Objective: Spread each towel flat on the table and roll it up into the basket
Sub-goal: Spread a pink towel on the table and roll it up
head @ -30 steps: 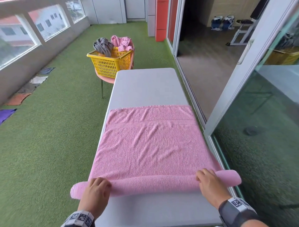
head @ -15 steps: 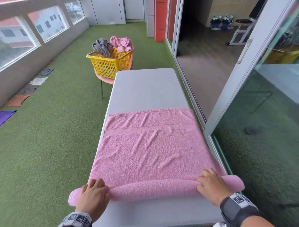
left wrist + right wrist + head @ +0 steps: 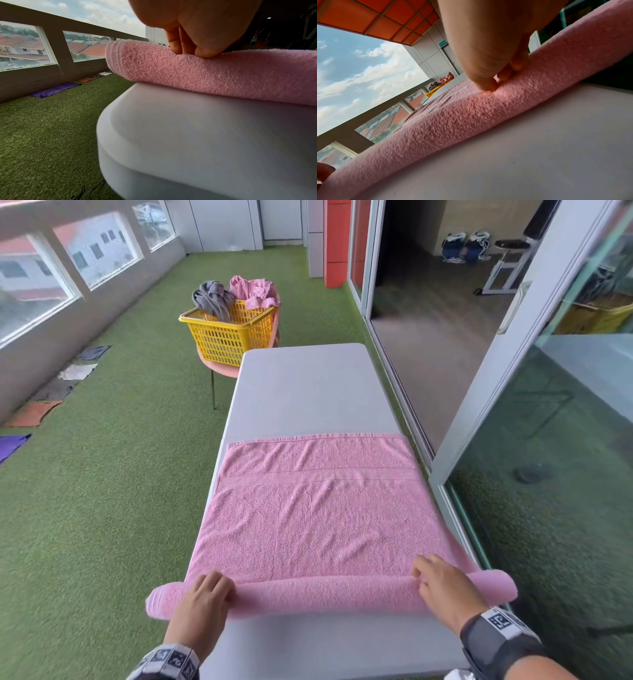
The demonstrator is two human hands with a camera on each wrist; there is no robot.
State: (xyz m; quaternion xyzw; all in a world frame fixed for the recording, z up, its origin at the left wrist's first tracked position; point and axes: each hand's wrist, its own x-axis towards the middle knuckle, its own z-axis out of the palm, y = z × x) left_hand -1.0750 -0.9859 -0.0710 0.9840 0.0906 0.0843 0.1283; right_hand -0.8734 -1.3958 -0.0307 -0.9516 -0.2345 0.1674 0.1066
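Head view, bottom of frame: left hand (image 3: 202, 601) & right hand (image 3: 445, 587), fingers curled over the pink towel (image 3: 318, 515) roll w/ thumbs tucked, should push evenly so ends stay level.

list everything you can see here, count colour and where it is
towel on table: 1, pink, spread on the near half of the table, its near edge rolled into a tube whose ends overhang both sides
table: 1, white, running away from the person
basket: 1, yellow, on a stool past the table's far left corner
stool: 1, pink, under the basket
towels in basket: 1 grey, some pink (count unclear), heaped above the rim
cloths on grass: several, purple, orange, white and dark, along the left wall
left hand: 1, fingers curled over the roll's left part
right hand: 1, fingers curled over the roll's right part
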